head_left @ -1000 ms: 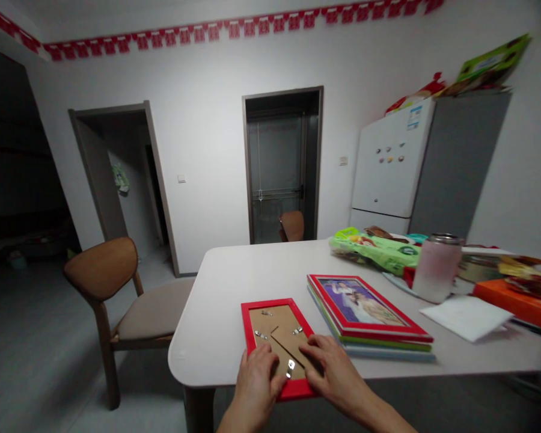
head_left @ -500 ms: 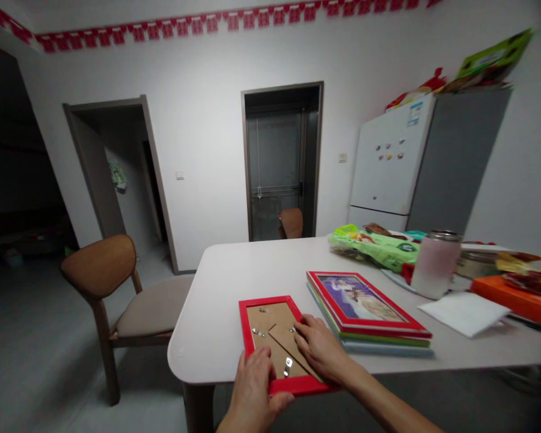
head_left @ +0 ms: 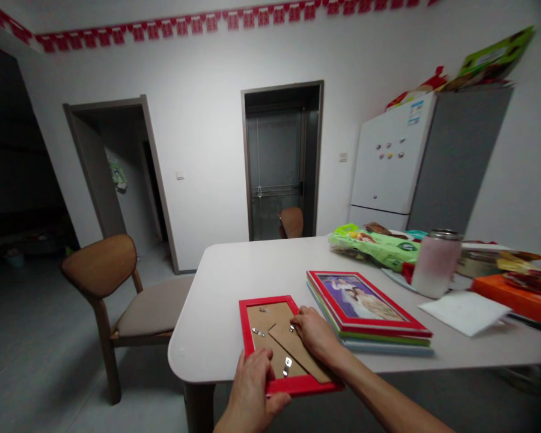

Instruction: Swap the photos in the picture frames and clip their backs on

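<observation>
A red picture frame (head_left: 244, 325) lies face down near the table's front edge, its brown backing board (head_left: 270, 314) and stand flap showing. Several small metal clips sit around the board, one of them a silver clip (head_left: 287, 367) near the bottom. My left hand (head_left: 251, 385) grips the lower left corner, thumb on the front edge and fingers over the rim. At the right side, my right hand (head_left: 318, 338) has its fingers curled and pressed by another clip (head_left: 292, 328), partly covered by the fingertips. Whether it pinches that clip I cannot tell.
To the right lies a stack of picture frames, a red one with a photo (head_left: 360, 300) on top. Beyond are a pink jar (head_left: 436, 264), a white napkin (head_left: 464, 313), a green package (head_left: 374, 248) and an orange box (head_left: 514, 299). A chair (head_left: 101, 264) stands left of the white table (head_left: 252, 258).
My right hand's fingers have drawn together and shifted slightly upward at the right-hand clip, uncovering more of the flap. My left hand has barely moved and still holds the picture frame.
</observation>
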### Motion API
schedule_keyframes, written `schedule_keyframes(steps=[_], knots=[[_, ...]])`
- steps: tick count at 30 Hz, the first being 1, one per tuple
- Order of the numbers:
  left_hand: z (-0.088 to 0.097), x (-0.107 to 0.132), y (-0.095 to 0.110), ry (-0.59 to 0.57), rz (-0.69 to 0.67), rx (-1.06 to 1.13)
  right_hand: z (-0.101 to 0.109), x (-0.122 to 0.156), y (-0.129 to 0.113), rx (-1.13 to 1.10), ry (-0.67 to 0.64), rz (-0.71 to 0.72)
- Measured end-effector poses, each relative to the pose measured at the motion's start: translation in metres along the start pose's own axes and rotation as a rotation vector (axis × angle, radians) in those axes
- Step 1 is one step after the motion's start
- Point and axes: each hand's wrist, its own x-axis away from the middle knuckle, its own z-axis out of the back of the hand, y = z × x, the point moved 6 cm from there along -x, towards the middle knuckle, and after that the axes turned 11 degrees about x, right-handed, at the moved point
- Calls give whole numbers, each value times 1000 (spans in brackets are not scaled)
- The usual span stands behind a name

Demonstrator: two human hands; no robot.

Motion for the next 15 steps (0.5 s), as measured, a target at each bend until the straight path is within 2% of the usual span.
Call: schedule_keyframes(steps=[6, 9, 12, 15], knots=[[-13, -2, 2, -133, -53, -106, 2, 8, 0, -73, 74, -43], [-8, 1, -3, -87, -25, -150, 5, 22, -7, -109, 93, -21], [-3, 5, -6, -45, -18, -188, 8, 37, -20, -105, 54, 60], [-2, 6, -6, -36, -32, -155, 9, 42, -25, -123, -5, 44]])
